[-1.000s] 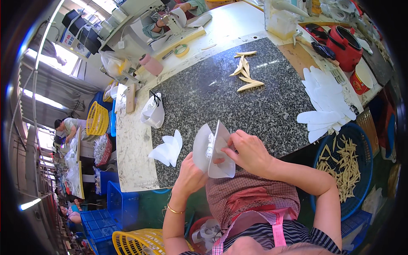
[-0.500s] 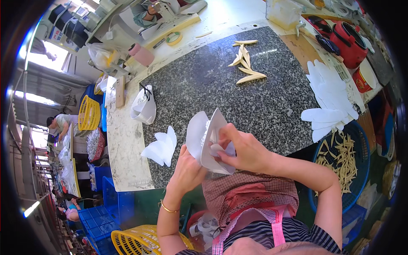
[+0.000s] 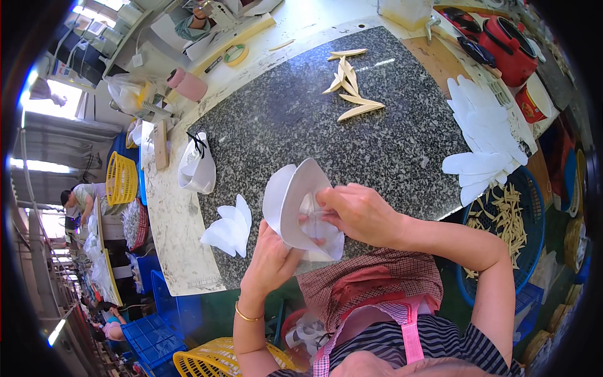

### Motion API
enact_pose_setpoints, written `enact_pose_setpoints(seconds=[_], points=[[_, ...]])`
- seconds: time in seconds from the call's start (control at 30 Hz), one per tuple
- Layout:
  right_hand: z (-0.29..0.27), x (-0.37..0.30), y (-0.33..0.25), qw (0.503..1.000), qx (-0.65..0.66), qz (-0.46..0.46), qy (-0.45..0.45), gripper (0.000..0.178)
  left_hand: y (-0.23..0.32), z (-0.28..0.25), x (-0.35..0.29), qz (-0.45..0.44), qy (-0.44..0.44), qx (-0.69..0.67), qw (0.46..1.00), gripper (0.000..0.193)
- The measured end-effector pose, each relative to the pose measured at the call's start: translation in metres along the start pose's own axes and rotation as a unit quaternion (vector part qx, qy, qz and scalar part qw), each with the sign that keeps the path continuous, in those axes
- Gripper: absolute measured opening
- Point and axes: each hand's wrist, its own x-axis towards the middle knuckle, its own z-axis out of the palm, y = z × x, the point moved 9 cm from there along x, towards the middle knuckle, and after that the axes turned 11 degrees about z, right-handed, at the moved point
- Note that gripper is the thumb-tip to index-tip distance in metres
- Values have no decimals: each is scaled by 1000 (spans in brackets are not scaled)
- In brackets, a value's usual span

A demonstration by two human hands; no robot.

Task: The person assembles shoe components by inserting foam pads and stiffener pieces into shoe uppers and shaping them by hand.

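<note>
Above the near edge of the dark speckled slab, I hold a white curved piece (image 3: pixel 290 204) that looks like a shoe upper, its wide mouth tilted up. My left hand (image 3: pixel 269 261) is closed round its left lower side. At the mouth, my right hand (image 3: pixel 361 217) has its fingers bent and pinched on the thin whitish inner layer; the fingertips are partly hidden inside. Left of my left hand lies a small fan of white petal-shaped sheets (image 3: pixel 228 227). Beyond it stands a similar white piece with a black lace (image 3: pixel 196 164).
On the slab (image 3: pixel 282 119) lie several cream slivers (image 3: pixel 348 78). White insole-shaped sheets (image 3: pixel 480 138) fan out at the right edge. Below them a blue basket (image 3: pixel 468 264) holds more slivers. A red pot (image 3: pixel 507 53), a pink bottle (image 3: pixel 187 85) and a tape roll (image 3: pixel 235 55) stand around.
The white piece has turned, so its mouth faces my right hand more openly. My right hand has shifted slightly right, its fingers now drawn together at the inner layer. The whole view has shifted a little.
</note>
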Motion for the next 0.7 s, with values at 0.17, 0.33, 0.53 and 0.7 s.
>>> enact_pose_setpoints(seconds=[0.17,0.33,0.53,0.7], points=[[-9,15,19,991,66,114,7,31,8,-4,0,1,6,23,1000,31],[-24,8,8,998,-22,-2,64,22,9,-3,-4,13,22,28,999,28],[-14,-36,-11,965,-147,-194,-98,22,7,1,7,14,26,9,1000,22],[13,-15,-36,939,-138,-242,-204,27,-1,-17,-29,27,85,7,996,61]])
